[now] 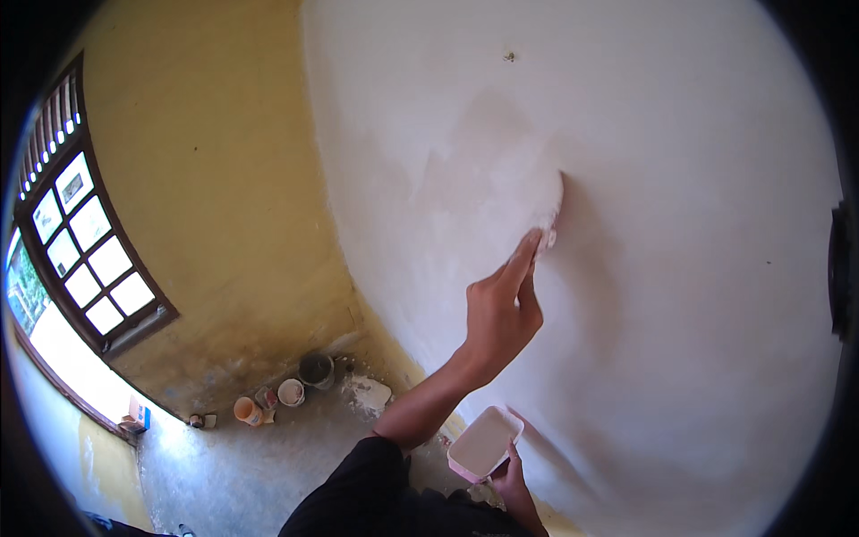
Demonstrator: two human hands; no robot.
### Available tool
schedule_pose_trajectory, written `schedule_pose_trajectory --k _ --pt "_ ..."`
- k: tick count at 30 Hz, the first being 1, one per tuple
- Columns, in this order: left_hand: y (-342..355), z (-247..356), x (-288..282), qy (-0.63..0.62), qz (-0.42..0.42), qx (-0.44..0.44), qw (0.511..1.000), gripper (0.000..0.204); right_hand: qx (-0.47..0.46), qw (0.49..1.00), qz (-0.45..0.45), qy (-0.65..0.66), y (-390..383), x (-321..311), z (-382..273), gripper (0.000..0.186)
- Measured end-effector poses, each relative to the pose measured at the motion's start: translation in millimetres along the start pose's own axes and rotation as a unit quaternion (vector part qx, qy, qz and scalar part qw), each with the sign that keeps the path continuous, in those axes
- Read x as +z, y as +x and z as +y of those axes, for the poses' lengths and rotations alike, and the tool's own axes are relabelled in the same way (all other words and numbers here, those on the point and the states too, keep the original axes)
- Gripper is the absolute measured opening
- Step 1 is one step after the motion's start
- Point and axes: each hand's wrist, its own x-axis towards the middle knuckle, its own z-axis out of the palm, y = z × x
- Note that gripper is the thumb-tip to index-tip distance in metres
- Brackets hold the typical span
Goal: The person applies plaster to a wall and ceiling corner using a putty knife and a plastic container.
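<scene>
My left hand (506, 313) is raised against the white wall (707, 179), its fingers closed on a flat putty spreader (553, 210) coated in pale paste. The spreader's edge meets the wall, and its outline partly blends into the white surface. Around it the wall shows damp, greyish-beige patches. Lower down, my right hand (512, 479) grips a rectangular tub (459, 467) by its near right side, thumb at the rim. Smooth, pale beige paste fills the tub, which is held close to the wall.
A yellow wall (224, 206) meets the white one at a corner. Along its foot stand a dark bucket (316, 369), a white pail (291, 392) and an orange-white container (248, 411). White spill (367, 394) marks the floor. At the left is a brown-framed window (89, 251).
</scene>
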Motion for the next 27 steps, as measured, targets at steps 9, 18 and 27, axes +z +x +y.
schedule_pose_trajectory --k 9,18,27 --pt "22 -103 5 0.167 0.066 0.053 0.982 0.049 0.023 0.999 -0.009 0.032 3 0 12 0.041" --pt "-121 -97 -22 0.065 -0.097 0.020 0.993 0.048 0.007 0.999 -0.030 0.018 -7 -1 3 0.046" --pt "62 -220 -60 0.114 0.206 -0.164 0.958 0.013 0.025 1.000 0.007 0.010 -7 -1 10 0.046"
